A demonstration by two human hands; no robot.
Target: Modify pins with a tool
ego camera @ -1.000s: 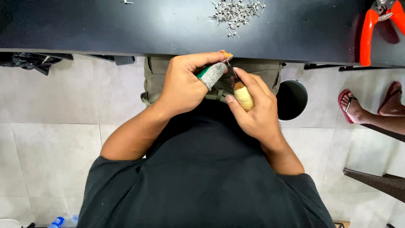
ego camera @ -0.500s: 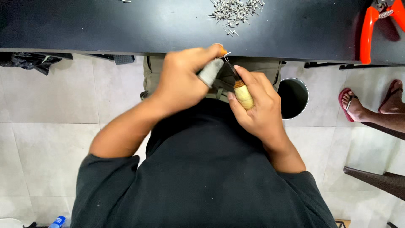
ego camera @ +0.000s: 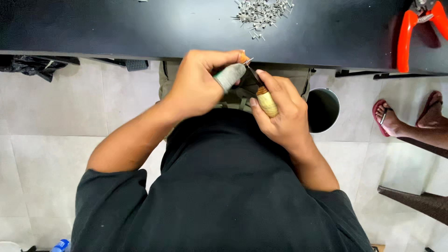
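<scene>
Two hands meet just below the black table [ego camera: 116, 28] edge. Right hand [ego camera: 280, 116] has its fingers wrapped tight around a wooden-handled knife [ego camera: 266, 100], blade tip up against a small orange piece [ego camera: 244, 58] pinched by the left hand [ego camera: 200, 84], thumb in a grey guard [ego camera: 229, 75]. Metal pins [ego camera: 261, 11] lie heaped on the table, red-handled cutters [ego camera: 415, 28] far right.

Two hands at work: left hand [ego camera: 198, 84], right hand [ego camera: 280, 114]. One wooden-handled tool [ego camera: 266, 100]. One grey thumb guard [ego camera: 229, 75]. One pile of small metal pieces [ego camera: 261, 11], too many to count. One orange-handled cutter [ego camera: 415, 28]. One round bin [ego camera: 323, 109]. Two sandalled feet [ego camera: 406, 116]. One black table [ego camera: 140, 28].
</scene>
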